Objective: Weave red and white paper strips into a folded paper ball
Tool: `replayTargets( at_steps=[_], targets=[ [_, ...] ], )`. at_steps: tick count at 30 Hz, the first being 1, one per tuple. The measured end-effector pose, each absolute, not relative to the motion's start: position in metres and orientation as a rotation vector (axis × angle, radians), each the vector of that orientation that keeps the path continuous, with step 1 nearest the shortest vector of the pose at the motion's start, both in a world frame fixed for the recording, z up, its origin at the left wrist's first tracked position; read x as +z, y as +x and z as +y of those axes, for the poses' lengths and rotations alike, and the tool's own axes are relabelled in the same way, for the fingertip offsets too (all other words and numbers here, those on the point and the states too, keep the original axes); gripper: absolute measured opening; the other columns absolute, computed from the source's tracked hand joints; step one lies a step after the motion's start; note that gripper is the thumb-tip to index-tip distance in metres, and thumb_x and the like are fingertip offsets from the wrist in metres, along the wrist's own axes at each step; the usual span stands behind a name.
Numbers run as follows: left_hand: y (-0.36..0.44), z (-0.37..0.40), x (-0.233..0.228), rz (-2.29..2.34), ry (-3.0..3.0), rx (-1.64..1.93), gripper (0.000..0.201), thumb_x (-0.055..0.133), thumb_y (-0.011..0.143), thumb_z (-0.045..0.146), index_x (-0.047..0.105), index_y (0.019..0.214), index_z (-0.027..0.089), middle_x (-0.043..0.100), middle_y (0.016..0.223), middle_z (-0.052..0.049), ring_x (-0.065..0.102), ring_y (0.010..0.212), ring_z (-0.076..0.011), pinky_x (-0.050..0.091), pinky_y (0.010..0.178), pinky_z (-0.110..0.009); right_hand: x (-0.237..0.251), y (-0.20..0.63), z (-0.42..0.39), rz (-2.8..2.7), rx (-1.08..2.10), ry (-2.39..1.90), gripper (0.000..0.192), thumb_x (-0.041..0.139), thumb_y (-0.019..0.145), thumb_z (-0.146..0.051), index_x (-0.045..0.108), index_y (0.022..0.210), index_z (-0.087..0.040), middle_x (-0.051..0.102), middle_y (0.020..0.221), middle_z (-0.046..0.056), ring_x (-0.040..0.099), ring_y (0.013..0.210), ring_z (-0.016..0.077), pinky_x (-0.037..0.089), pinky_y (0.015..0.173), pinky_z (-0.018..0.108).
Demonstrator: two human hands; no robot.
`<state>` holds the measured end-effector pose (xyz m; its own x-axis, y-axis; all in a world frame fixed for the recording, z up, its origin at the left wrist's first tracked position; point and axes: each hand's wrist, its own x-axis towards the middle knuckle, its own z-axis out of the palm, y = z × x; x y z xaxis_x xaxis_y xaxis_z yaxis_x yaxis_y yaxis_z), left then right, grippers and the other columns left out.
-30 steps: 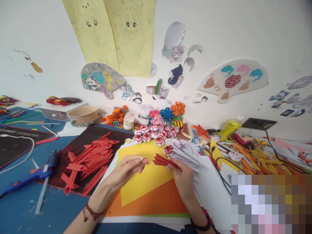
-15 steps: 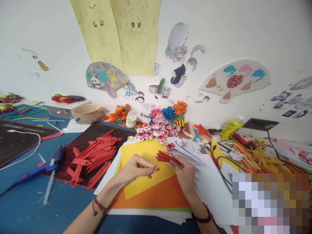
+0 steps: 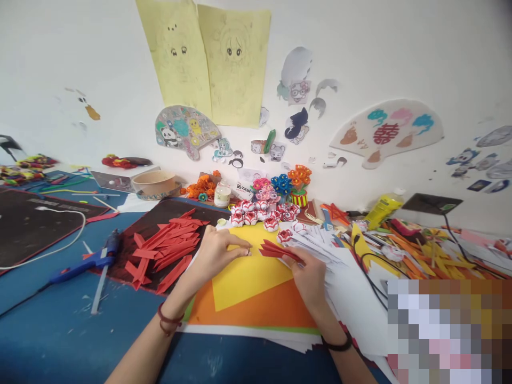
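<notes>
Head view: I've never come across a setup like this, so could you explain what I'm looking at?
There is no machine here, just a person's two bare hands. The camera is worn on the person's head, looking forward and down. The right hand holds a few folded red paper pieces. Something small and dark shows at the fingertips of the left hand, too small to name. Below the hands lie a yellow sheet and an orange sheet. To the left, more red folded strips lie on a dark mat, near a blue glue gun. Red-and-white paper flowers sit behind.
</notes>
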<state>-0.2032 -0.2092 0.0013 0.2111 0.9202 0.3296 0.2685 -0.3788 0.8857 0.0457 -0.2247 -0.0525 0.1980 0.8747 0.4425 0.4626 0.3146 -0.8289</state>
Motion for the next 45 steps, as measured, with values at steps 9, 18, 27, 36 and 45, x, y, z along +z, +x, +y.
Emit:
replayTargets(
  at_steps=[9, 18, 27, 36, 45],
  targets=[
    [-0.185, -0.236, 0.012, 1.567, 2.615, 0.921, 0.023, 0.078, 0.080, 0.037, 0.072, 0.098, 0.023, 0.074, 0.096, -0.007, 0.052, 0.100, -0.0298, 0.028, 0.083, -0.039, -0.056, 0.040, -0.228, -1.537, 0.367, -1.327, 0.024, 0.064, 0.077, -0.035, 0.078, 0.088, -0.019, 0.078, 0.093, 0.011, 0.072, 0.087, 0.0308, 0.056, 0.081, 0.043],
    [-0.174, -0.239, 0.001, 1.687, 2.971, 0.664, 0.037, 0.076, 0.081, 0.044, 0.061, 0.109, 0.023, 0.071, 0.103, -0.004, 0.054, 0.103, -0.0278, 0.029, 0.080, -0.041, -0.058, 0.035, -0.231, -1.650, 0.249, -1.264, 0.022, 0.059, 0.081, -0.030, 0.077, 0.085, -0.019, 0.078, 0.089, 0.010, 0.073, 0.082, 0.0276, 0.056, 0.073, 0.037],
    [-0.171, -0.243, 0.001, 1.609, 2.981, 0.542, 0.045, 0.076, 0.080, 0.047, 0.057, 0.113, 0.023, 0.067, 0.111, -0.003, 0.052, 0.105, -0.0279, 0.030, 0.079, -0.039, -0.062, 0.034, -0.233, -1.631, 0.054, -1.196, 0.019, 0.058, 0.084, -0.027, 0.075, 0.081, -0.019, 0.078, 0.083, 0.009, 0.073, 0.076, 0.0245, 0.056, 0.070, 0.034],
    [-0.172, -0.244, 0.000, 1.587, 2.949, 0.613, 0.041, 0.071, 0.086, 0.043, 0.055, 0.118, 0.022, 0.066, 0.116, -0.006, 0.050, 0.110, -0.0290, 0.030, 0.081, -0.039, -0.056, 0.033, -0.237, -1.626, 0.111, -1.190, 0.017, 0.061, 0.083, -0.028, 0.075, 0.080, -0.018, 0.078, 0.082, 0.008, 0.073, 0.075, 0.0239, 0.055, 0.068, 0.033],
    [-0.175, -0.244, 0.000, 1.356, 2.645, 0.738, 0.041, 0.072, 0.086, 0.040, 0.054, 0.120, 0.027, 0.064, 0.121, -0.001, 0.050, 0.107, -0.0257, 0.033, 0.085, -0.038, -0.052, 0.031, -0.240, -1.507, 0.360, -1.241, 0.020, 0.065, 0.078, -0.035, 0.077, 0.078, -0.019, 0.078, 0.081, 0.008, 0.073, 0.076, 0.0264, 0.056, 0.068, 0.035]
  ],
)
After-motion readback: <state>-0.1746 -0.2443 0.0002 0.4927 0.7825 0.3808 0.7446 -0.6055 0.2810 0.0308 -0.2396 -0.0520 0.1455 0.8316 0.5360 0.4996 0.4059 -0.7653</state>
